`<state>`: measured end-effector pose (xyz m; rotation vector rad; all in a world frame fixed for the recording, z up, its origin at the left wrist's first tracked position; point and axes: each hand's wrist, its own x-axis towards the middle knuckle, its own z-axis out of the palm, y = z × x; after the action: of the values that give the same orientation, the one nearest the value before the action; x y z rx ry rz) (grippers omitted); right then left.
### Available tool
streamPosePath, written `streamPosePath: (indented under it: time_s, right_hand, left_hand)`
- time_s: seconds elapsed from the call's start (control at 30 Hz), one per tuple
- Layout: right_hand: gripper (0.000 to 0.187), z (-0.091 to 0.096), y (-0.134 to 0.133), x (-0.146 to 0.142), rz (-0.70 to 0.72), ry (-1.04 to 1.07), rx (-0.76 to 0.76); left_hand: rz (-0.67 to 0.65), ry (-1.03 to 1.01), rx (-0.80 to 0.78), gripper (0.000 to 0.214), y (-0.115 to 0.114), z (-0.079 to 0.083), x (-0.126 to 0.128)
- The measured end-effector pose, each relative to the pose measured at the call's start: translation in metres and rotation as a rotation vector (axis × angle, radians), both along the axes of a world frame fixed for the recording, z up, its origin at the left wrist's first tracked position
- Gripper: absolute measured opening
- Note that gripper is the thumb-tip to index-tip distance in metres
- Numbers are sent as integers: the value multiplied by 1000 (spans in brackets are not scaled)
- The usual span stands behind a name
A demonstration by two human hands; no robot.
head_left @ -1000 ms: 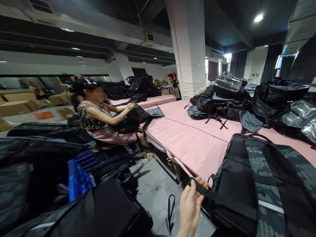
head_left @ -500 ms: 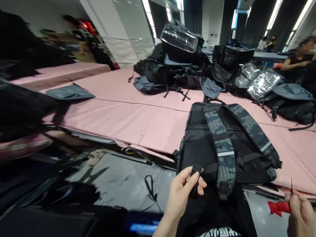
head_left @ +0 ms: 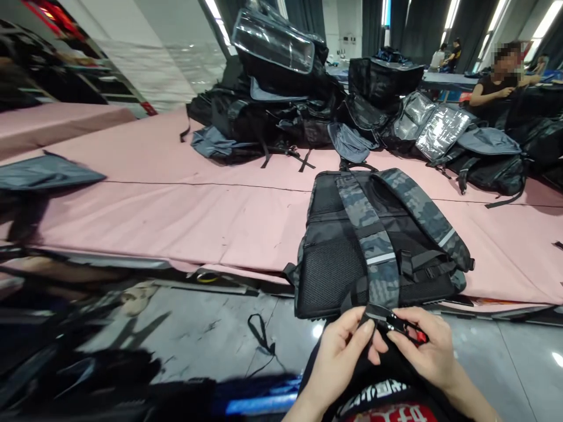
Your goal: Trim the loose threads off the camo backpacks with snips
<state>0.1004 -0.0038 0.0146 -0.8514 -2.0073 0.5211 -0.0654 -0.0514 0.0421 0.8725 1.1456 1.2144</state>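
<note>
A black backpack (head_left: 329, 269) lies on the pink-covered table (head_left: 246, 228), its camouflage shoulder straps (head_left: 380, 258) facing up and its lower edge at the table's front edge. Close below one shoulder strap, my left hand (head_left: 338, 351) pinches the end of a black webbing strap (head_left: 373, 312). My right hand (head_left: 431, 349) grips small black thread snips (head_left: 401, 326) with a bit of red on them. Their tip points left and meets the webbing at my left fingertips. Whether the blades are apart is too small to tell.
Black and grey bags with clear panels (head_left: 272, 44) are heaped at the back of the table. Silvery bags (head_left: 442, 129) lie to the right, with a person (head_left: 497, 79) behind them. A black cord loop (head_left: 261, 334) lies on the grey floor (head_left: 206, 328).
My right hand has come in from the far right with the snips and now meets my left hand at the webbing strap. The view has shifted to the right.
</note>
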Motion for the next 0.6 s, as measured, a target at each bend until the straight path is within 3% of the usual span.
streamPosePath:
  time_s: [0.13, 0.2, 0.27, 0.37, 0.4, 0.47, 0.6]
  right_hand:
    - [8, -8, 0, 5, -17, -46, 70]
    - [9, -14, -3, 13, -61, -18, 51]
    - [12, -20, -5, 22, -106, 32, -31]
    - [17, -27, -5, 33, -181, 133, -192]
    - [17, -28, -5, 34, -209, 174, -230]
    - [19, -30, -3, 36, -248, 248, -286]
    - [22, -26, -4, 33, -241, 337, -338]
  left_hand:
    - [-85, -46, -44, 27, -5, -3, -4]
    - [-27, -28, -21, 30, -6, -7, -17]
    - [232, 37, 52, 36, -5, -16, -38]
    - [765, 206, 116, 36, -1, -37, -79]
    - [864, 266, 97, 35, 1, -44, -91]
    - [878, 365, 15, 34, 6, -57, -106]
    - [667, 656, -119, 32, 20, -64, -100]
